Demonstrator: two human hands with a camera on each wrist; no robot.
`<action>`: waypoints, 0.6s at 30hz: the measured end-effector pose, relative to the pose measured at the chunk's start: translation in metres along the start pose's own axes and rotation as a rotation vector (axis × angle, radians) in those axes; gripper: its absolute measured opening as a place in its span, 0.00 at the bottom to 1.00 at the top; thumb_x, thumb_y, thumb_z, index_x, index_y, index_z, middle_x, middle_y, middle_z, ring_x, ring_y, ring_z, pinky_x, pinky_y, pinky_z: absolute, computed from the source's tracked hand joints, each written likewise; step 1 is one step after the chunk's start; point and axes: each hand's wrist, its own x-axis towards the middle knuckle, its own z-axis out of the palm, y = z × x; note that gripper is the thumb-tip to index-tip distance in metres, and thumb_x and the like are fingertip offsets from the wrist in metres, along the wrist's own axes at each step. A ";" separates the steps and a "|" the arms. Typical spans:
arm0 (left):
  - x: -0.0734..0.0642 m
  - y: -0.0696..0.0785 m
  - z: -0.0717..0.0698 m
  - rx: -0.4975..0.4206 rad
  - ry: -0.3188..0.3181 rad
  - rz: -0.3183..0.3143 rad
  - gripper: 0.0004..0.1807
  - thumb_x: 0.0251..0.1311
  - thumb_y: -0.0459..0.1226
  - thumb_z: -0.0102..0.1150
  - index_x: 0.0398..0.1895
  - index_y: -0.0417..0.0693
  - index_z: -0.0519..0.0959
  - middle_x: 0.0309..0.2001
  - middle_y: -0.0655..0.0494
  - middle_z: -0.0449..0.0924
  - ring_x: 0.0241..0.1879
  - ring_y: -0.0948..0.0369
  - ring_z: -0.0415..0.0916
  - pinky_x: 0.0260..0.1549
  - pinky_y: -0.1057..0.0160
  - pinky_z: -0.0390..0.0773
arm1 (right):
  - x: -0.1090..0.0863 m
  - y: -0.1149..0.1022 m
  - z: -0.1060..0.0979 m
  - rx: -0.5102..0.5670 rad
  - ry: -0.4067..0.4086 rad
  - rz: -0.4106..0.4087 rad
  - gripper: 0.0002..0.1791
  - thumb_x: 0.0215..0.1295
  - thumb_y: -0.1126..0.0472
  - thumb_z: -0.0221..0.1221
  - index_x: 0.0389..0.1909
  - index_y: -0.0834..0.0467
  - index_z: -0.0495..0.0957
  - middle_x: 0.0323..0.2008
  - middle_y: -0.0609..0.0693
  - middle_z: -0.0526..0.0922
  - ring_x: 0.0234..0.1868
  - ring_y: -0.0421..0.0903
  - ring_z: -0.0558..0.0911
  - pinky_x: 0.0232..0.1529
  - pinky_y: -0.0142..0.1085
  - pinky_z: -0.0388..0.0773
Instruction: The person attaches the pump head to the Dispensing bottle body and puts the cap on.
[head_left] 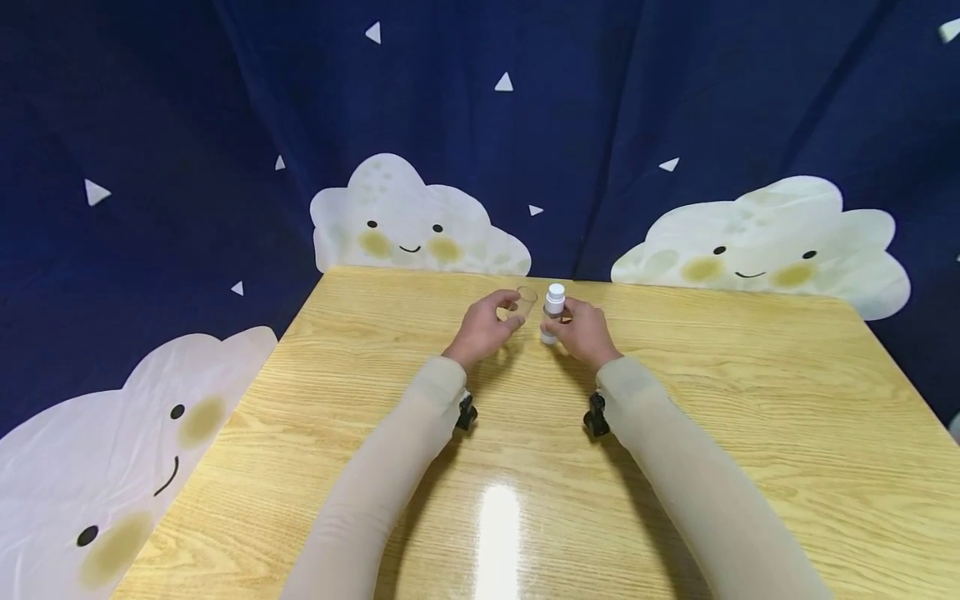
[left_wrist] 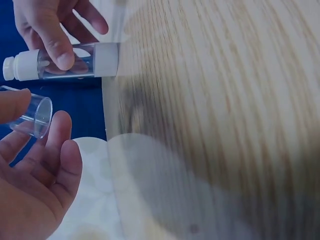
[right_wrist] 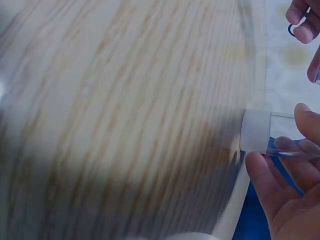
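Observation:
My left hand (head_left: 482, 332) pinches a clear plastic cap (left_wrist: 37, 116), shaped like a small open-ended cup, between thumb and fingers, raised above the table. Just to its right, my right hand (head_left: 588, 335) grips a small bottle (head_left: 555, 303) by its clear middle. The bottle stands upright, with a white top, a see-through body and a white base (right_wrist: 256, 131). In the left wrist view the right thumb lies across the clear body. The base is right at the tabletop. A narrow gap separates the cap from the bottle.
The wooden table (head_left: 750, 433) stretches out on both sides of the arms. Behind it hangs a dark blue curtain (head_left: 570, 125) printed with smiling clouds and white triangles. Each wrist carries a small black camera mount. A bright light reflection (head_left: 498, 533) shows near the front.

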 end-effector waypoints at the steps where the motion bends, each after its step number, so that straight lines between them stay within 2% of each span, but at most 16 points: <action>1: 0.000 0.000 0.000 0.002 0.003 0.003 0.25 0.68 0.40 0.59 0.67 0.49 0.72 0.59 0.47 0.79 0.43 0.54 0.80 0.43 0.60 0.80 | 0.000 -0.001 0.001 -0.003 -0.003 0.002 0.20 0.64 0.60 0.66 0.53 0.66 0.78 0.52 0.64 0.85 0.53 0.60 0.85 0.53 0.49 0.82; 6: -0.001 -0.001 -0.004 0.015 0.022 -0.005 0.25 0.68 0.40 0.58 0.66 0.47 0.70 0.57 0.48 0.80 0.39 0.56 0.78 0.40 0.61 0.78 | 0.000 -0.003 0.003 -0.010 -0.015 0.007 0.20 0.64 0.60 0.65 0.53 0.66 0.78 0.51 0.63 0.85 0.54 0.59 0.85 0.54 0.49 0.82; 10: -0.001 0.000 -0.009 0.015 0.038 -0.024 0.23 0.68 0.40 0.59 0.63 0.45 0.70 0.56 0.48 0.80 0.44 0.54 0.79 0.46 0.57 0.78 | 0.001 -0.003 0.003 -0.006 -0.014 0.012 0.20 0.65 0.60 0.65 0.53 0.66 0.78 0.52 0.63 0.85 0.54 0.60 0.84 0.55 0.49 0.81; 18: 0.002 0.009 -0.018 0.018 0.069 0.038 0.21 0.67 0.40 0.59 0.61 0.46 0.72 0.54 0.48 0.80 0.41 0.54 0.78 0.46 0.58 0.78 | 0.002 0.001 0.001 -0.014 -0.012 0.004 0.21 0.64 0.59 0.65 0.53 0.67 0.78 0.52 0.65 0.84 0.54 0.60 0.84 0.54 0.50 0.81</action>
